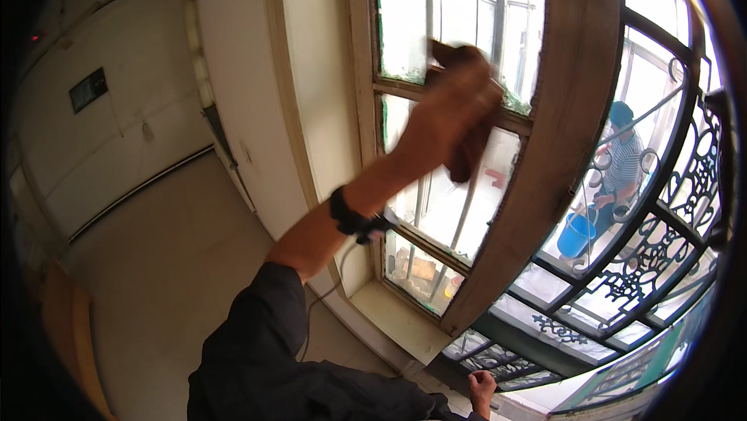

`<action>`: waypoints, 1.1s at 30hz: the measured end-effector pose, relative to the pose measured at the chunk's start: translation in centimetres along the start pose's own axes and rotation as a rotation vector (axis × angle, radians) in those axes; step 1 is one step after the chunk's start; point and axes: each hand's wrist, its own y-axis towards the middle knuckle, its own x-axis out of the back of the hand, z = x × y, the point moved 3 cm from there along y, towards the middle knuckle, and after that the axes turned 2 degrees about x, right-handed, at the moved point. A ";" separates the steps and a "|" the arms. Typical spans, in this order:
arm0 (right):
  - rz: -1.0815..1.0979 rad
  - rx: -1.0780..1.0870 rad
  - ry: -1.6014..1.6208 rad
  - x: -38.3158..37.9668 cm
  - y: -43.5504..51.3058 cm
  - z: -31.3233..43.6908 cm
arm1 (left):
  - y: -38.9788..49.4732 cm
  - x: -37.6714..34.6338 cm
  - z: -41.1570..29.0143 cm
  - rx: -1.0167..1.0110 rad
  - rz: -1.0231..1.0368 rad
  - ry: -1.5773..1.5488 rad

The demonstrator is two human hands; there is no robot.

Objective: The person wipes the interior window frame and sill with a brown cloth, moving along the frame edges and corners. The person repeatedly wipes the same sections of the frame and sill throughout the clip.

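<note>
My left hand (452, 120), blurred by motion, grips a dark reddish-brown cloth (465, 158) against the panes of a wooden-framed window (575, 71). Part of the cloth sticks out above the fingers, and the rest hangs below them. Behind the hand runs a horizontal glazing bar (400, 87), with green residue along the glass edges. A black band (345, 211) circles my left wrist, and a cable trails down from it. Low at the right is my right hand (482, 387), its fingers curled in and nothing visible in them.
Below the window juts a pale sill (402, 322). A black wrought-iron door grille (636, 246) stands at the right. Beyond it, a person (623, 158) in a striped top holds a blue bucket (576, 235). Tiled floor (169, 257) and a wooden furniture edge (87, 351) lie at the left.
</note>
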 end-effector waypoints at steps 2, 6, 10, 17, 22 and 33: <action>0.045 -0.021 0.007 -0.5 0.3 0.1 | -0.3 -2.0 -2.0 0.029 0.133 -0.115; 0.043 -0.012 0.074 -1.2 1.4 0.4 | -1.2 -0.4 0.1 0.057 0.132 -0.069; 0.016 0.000 0.079 -1.0 1.0 0.3 | -3.3 4.1 5.7 0.080 0.098 0.236; -0.033 -0.037 0.084 0.1 -0.2 0.2 | -1.6 3.4 6.9 0.281 -0.152 0.190; 0.000 -0.040 0.089 -0.1 0.3 0.3 | -0.6 1.8 5.0 0.165 0.056 0.082; -0.003 -0.075 0.071 0.4 -1.1 -0.4 | -0.1 -0.1 2.9 0.099 0.070 0.135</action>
